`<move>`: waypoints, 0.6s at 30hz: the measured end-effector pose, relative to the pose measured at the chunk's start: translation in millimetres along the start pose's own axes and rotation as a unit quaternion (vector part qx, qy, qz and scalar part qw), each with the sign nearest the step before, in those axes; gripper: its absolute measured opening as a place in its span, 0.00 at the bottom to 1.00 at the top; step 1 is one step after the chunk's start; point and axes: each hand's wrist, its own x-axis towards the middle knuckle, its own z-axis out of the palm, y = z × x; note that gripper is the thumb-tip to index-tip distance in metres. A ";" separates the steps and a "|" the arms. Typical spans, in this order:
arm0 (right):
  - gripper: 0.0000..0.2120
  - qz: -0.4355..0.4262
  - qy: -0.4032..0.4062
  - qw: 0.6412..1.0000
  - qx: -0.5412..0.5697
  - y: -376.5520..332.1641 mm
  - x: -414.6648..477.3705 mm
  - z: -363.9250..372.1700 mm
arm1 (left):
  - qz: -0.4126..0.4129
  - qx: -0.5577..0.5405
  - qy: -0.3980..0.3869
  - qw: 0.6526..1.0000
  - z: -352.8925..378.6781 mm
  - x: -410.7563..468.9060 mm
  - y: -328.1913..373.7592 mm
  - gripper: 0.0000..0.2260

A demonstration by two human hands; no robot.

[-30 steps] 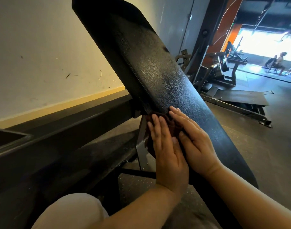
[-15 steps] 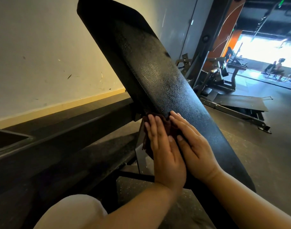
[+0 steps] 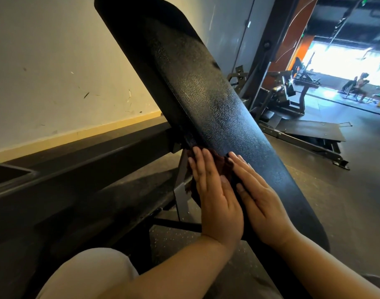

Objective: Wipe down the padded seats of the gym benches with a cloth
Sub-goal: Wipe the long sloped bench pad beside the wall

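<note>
Along the pad's left edge the left hand [image 3: 215,190] lies flat, fingers straight, pressing the dark cloth [image 3: 217,164] onto the tilted bench pad [image 3: 206,100]; beside it the right hand [image 3: 260,197] presses likewise, gripping nothing, probably to spread wiping pressure.

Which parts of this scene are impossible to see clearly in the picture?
- Cloth, head view: mostly hidden under the left hand and right hand.
- Padded bench: top end cut off by the upper edge; lower end hidden behind the forearms.
- Distant person: too small, washed out by glare.
</note>
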 end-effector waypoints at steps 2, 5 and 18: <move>0.24 -0.002 0.001 1.000 -0.005 -0.5 1.4 -1.2 | -0.002 0.004 0.010 1.000 -0.6 16.6 -0.8 0.25; 0.24 -0.003 0.005 1.000 -0.009 -1.1 0.5 0.4 | -0.019 -0.015 0.030 0.999 -3.3 32.3 -4.9 0.25; 0.24 -0.005 0.014 1.000 -0.005 -2.2 -1.1 0.8 | 0.002 0.003 0.005 1.000 -9.9 31.7 -2.0 0.25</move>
